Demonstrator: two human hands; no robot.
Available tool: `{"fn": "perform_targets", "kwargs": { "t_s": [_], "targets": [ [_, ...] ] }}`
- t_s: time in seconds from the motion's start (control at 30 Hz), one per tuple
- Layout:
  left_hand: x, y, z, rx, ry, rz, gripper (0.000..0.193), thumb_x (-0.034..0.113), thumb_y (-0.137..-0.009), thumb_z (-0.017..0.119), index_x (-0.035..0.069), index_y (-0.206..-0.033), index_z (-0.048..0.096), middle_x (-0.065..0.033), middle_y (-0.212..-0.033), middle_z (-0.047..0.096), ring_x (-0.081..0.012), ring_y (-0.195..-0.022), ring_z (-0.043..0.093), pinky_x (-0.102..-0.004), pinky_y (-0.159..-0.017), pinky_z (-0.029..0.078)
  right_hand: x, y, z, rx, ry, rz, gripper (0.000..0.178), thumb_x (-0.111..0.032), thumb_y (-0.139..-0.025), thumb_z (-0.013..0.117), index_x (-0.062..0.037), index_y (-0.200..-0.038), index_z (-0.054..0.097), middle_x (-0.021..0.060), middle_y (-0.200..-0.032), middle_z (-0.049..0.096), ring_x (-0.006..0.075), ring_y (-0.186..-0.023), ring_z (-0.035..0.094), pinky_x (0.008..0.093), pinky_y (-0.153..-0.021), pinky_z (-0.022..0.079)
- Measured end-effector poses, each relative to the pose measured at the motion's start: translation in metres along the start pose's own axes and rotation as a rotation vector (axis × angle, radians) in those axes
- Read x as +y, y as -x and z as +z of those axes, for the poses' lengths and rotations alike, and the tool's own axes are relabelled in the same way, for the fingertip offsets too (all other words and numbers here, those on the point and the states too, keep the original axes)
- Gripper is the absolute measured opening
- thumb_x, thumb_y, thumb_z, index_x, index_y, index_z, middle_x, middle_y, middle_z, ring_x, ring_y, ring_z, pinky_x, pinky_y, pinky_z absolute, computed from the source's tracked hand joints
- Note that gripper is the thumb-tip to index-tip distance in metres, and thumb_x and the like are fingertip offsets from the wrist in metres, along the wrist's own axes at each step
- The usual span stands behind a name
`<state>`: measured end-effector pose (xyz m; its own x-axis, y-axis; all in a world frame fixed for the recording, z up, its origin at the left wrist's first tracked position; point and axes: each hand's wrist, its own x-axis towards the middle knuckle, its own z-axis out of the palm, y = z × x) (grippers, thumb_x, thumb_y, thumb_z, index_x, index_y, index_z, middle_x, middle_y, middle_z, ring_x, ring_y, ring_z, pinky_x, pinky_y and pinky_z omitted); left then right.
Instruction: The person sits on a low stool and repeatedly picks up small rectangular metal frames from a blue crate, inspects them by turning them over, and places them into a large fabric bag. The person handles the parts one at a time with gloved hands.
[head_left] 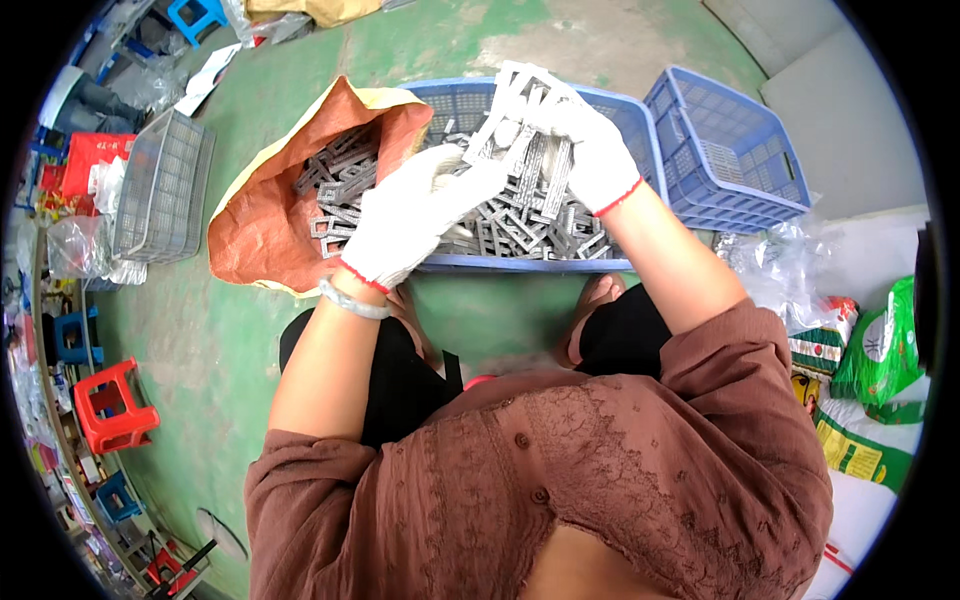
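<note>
White knitted gloves with red cuffs cover both my hands. My right hand [590, 140], above the blue plastic basket [530, 265], is closed around several slotted grey metal pieces [545, 180] that hang from its fingers. Closed too, my left hand [410, 215] pinches the lower end of a long pale slotted piece [492, 125] that reaches up to the right hand; its fingertips are partly hidden. Loose metal pieces [510, 232] fill the basket below. Beside it, at the left, an open woven sack [255, 225] with an orange inside holds more such pieces [350, 185].
Another blue basket [735, 150] stands at the right, near plastic bags [780, 270] and packed sacks [880, 350]. Leftward are a grey crate [165, 185], a red stool [115, 405] and cluttered shelving [60, 400]. My feet rest on the green floor [500, 320] before the basket.
</note>
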<state>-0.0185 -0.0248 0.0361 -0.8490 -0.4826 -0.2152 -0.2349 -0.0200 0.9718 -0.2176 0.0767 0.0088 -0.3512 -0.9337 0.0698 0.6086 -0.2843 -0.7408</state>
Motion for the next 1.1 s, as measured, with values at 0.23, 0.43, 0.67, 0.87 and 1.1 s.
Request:
{"fn": "perform_targets", "kwargs": {
  "t_s": [0.23,0.43,0.67,0.87,1.1],
  "targets": [
    [-0.006,0.016,0.038,0.018,0.387,0.060,0.025,0.016,-0.091,0.071,-0.003,-0.108,0.067,-0.0068,-0.088,0.070,-0.0115,-0.074,0.067,-0.0212,-0.062,0.053,-0.003,0.063,0.021,-0.022,-0.067,-0.123,0.031,-0.007,-0.091,0.064,-0.0010,-0.121,0.059,0.0096,-0.103,0.068,0.0204,-0.095,0.068,0.0326,-0.085,0.055],
    [-0.010,0.014,0.036,-0.106,0.504,0.045,0.022,0.014,-0.090,0.069,-0.002,-0.105,0.065,-0.0084,-0.085,0.067,-0.0146,-0.068,0.063,-0.0263,-0.061,0.050,-0.001,0.076,0.006,0.109,-0.385,-0.159,0.026,-0.027,-0.101,0.058,-0.0024,-0.109,0.062,0.0139,-0.099,0.067,0.0286,-0.093,0.066,0.0416,-0.087,0.054],
    [-0.014,0.007,0.028,-0.110,0.497,0.048,0.026,0.013,-0.089,0.071,-0.002,-0.108,0.063,-0.0074,-0.086,0.065,-0.0143,-0.071,0.060,-0.0273,-0.063,0.048,-0.013,0.079,0.003,0.249,-0.386,-0.110,0.025,-0.029,-0.100,0.060,-0.0052,-0.108,0.063,0.0114,-0.098,0.066,0.0267,-0.088,0.065,0.0444,-0.078,0.056],
    [-0.011,0.006,0.028,0.029,0.386,0.079,0.030,0.012,-0.088,0.071,-0.002,-0.113,0.062,-0.0073,-0.093,0.066,-0.0147,-0.074,0.063,-0.0272,-0.068,0.051,-0.014,0.079,0.003,0.420,-0.235,-0.028,0.014,-0.023,-0.099,0.061,-0.0099,-0.101,0.065,0.0057,-0.089,0.064,0.0221,-0.076,0.064,0.0386,-0.067,0.055],
    [-0.010,0.013,0.028,0.123,0.200,0.244,0.042,0.003,-0.089,0.070,-0.007,-0.127,0.058,-0.0113,-0.108,0.069,-0.0153,-0.090,0.067,-0.0277,-0.080,0.055,-0.009,0.087,0.006,0.267,-0.322,0.144,0.017,-0.020,-0.097,0.060,-0.0089,-0.111,0.060,0.0064,-0.082,0.057,0.0231,-0.070,0.060,0.0396,-0.058,0.051]
  ]
}}
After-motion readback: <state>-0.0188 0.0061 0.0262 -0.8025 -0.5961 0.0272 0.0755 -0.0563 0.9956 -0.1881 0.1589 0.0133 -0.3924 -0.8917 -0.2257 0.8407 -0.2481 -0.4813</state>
